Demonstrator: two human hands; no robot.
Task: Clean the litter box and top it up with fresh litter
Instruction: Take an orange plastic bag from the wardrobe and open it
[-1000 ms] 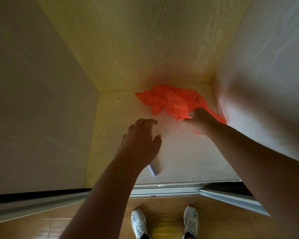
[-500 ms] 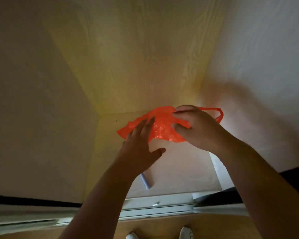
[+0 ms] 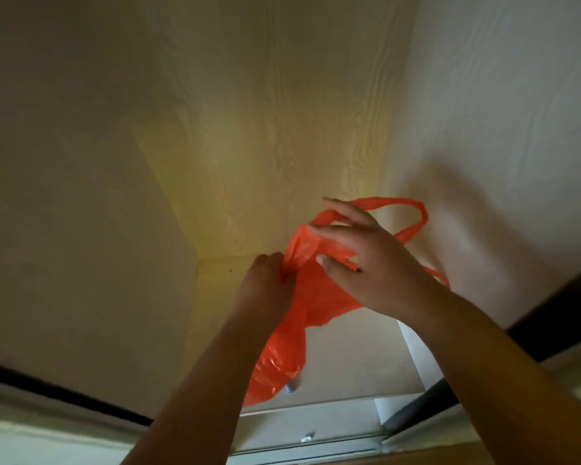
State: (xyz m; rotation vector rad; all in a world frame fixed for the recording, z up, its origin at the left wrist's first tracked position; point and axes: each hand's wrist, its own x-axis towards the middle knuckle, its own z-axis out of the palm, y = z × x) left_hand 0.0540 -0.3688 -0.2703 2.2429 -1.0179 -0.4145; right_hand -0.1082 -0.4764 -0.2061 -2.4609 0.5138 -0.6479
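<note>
both hands pinch the orange bag [image 3: 316, 297]: left grip [image 3: 269, 283] bunched tight, right grip [image 3: 366, 260] looser.

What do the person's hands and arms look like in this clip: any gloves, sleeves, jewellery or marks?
Both are bare: the left hand and right hand wear no gloves, and no sleeve shows on either forearm as far as the frame reaches. No ring, watch or bracelet is visible. A small dark speck sits near the right thumb's base; what it is cannot be told.
</note>
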